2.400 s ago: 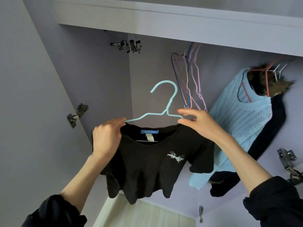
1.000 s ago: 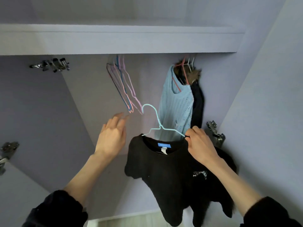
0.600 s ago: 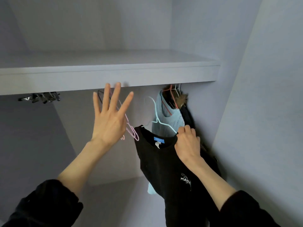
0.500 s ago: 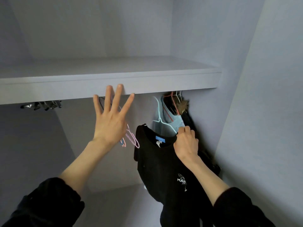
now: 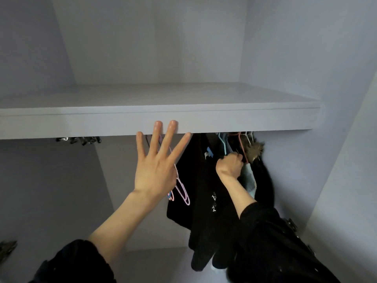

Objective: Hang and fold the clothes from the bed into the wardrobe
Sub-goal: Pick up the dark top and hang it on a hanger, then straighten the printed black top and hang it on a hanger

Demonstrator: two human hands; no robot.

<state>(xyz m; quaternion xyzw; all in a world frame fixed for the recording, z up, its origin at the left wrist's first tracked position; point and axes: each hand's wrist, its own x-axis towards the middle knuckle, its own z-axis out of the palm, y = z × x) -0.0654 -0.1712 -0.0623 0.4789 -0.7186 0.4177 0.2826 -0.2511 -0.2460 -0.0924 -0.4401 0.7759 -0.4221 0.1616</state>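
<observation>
the right hand [image 5: 229, 165] has its fingers clenched around the light blue hanger [image 5: 222, 145] carrying the black t-shirt [image 5: 201, 188], just under the wardrobe shelf [image 5: 244, 123]. the left hand [image 5: 157, 168] is released, its fingers spread straight before the shelf edge

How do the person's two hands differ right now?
The left hand is spread flat with straight fingers, its fingertips at the shelf edge, and holds nothing. The right hand is curled into a fist, gripping the light blue hanger that carries the black shirt. Both reach up into the wardrobe from dark sleeves.
</observation>
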